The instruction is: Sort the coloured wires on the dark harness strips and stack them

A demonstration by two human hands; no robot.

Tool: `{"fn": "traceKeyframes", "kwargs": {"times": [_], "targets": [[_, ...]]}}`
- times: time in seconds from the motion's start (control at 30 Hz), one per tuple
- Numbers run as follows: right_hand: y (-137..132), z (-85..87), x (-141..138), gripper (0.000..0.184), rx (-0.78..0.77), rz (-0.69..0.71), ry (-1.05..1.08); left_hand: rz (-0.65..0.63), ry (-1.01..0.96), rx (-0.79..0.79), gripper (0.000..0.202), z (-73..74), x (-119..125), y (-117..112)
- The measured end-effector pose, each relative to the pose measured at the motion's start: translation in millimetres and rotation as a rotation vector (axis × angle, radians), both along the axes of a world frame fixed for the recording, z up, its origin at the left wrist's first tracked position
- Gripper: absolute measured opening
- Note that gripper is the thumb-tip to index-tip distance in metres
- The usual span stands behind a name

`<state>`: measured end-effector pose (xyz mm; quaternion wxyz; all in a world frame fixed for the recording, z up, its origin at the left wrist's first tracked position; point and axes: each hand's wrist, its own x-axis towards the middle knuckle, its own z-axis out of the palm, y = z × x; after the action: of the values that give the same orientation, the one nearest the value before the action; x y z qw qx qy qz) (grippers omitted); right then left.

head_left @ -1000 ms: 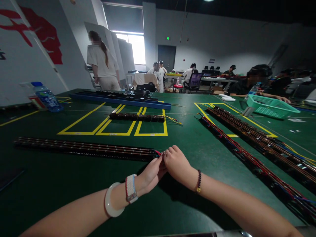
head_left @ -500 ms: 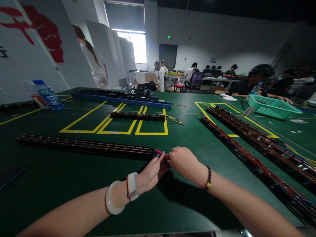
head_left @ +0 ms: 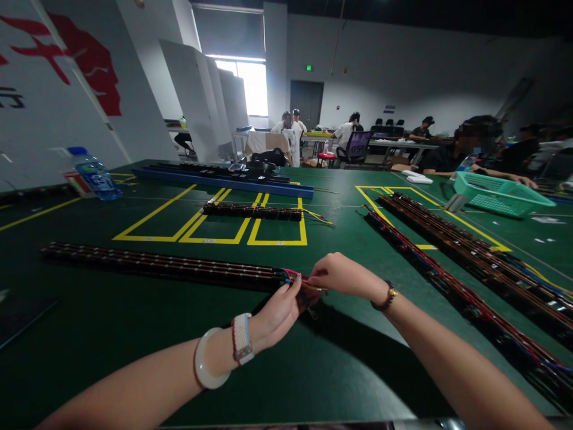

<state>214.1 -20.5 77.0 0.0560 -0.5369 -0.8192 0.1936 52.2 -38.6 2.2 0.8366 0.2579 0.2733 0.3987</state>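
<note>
A long dark bar with copper-coloured strips [head_left: 165, 263] lies across the green table in front of me. Several coloured wires [head_left: 293, 273], red, blue and yellowish among them, come out of its right end. My left hand [head_left: 278, 312] is closed round these wires from below, its thumb pressed on top. Just to the right, my right hand [head_left: 342, 278] pinches at the same wires with its fingertips turned down. A loose wire end with a small metal tip hangs under the hands. Which wire each finger holds is hidden.
A shorter wired bar [head_left: 253, 211] lies beyond, across yellow tape outlines. Long wired bundles [head_left: 430, 263] stretch along the right. A blue tray [head_left: 224, 181], a water bottle [head_left: 96, 176] and a green basket [head_left: 501, 194] stand farther back. A co-worker sits behind the basket.
My right hand has shifted slightly right and its wrist has risen, showing more of the wires between the hands. My left hand keeps its grip. The person walking at the left has left view.
</note>
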Motion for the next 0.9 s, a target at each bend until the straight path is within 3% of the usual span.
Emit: {"fn": "traceKeyframes", "kwargs": {"times": [0.1,0.27,0.33,0.43,0.67,0.77,0.9], "targets": [[22,-13.4,14,0.023,-0.22,-0.048,0.309,-0.013,0.016,0.01,0.011,2.6,-1,0],[41,-52.9,18,0.028,-0.524,-0.231,0.894,-0.066,0.068,0.053,0.017,0.8,-2,2],[45,-66.1,14,0.034,-0.563,-0.311,1.092,-0.068,0.086,0.06,0.019,-0.2,-2,2],[51,-79.1,8,0.039,-0.506,-0.373,1.241,-0.051,0.096,0.034,0.016,-0.7,-3,1],[76,-86.6,-7,0.037,-0.318,-0.361,1.141,-0.061,0.124,-0.013,0.016,-4.1,-6,1],[80,-85.9,-11,0.034,-0.225,-0.374,1.006,-0.065,0.109,-0.001,0.016,-5.8,-6,2],[68,-76.4,0,0.043,-0.24,-0.39,0.678,-0.081,0.077,0.008,0.016,-5.6,-5,4]]}}
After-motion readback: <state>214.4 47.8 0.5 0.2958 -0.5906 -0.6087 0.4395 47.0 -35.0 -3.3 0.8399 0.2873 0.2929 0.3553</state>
